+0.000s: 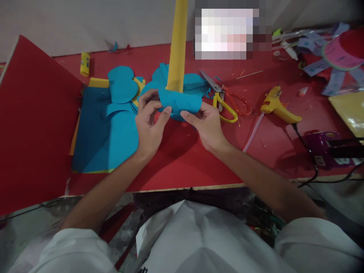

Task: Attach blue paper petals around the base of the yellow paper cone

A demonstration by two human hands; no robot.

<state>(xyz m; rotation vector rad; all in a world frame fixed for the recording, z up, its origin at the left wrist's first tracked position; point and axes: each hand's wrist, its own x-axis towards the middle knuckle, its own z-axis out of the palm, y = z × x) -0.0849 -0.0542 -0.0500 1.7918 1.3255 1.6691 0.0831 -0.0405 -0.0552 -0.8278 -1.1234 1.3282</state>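
Observation:
Between my two hands a blue paper piece (182,99) is held over the red table, its lower edge curling toward me. My left hand (150,121) pinches its left end with thumb and fingers. The right end is gripped by my right hand (209,123), thumb in front and fingers behind. A long yellow paper strip (178,49) rises from behind the blue piece; how the two join is hidden. More blue cut paper (196,83) lies behind. Just right of my right hand are scissors (217,93) with one yellow and one red handle.
Blue sheets (93,132) and a heart-shaped blue cutout (122,84) lie left. A yellow glue stick (85,64) stands behind them. A red board (36,125) rises at far left. Rightward are a yellow glue gun (280,106), its cord, a purple box (324,148) and a pink paper craft (342,51).

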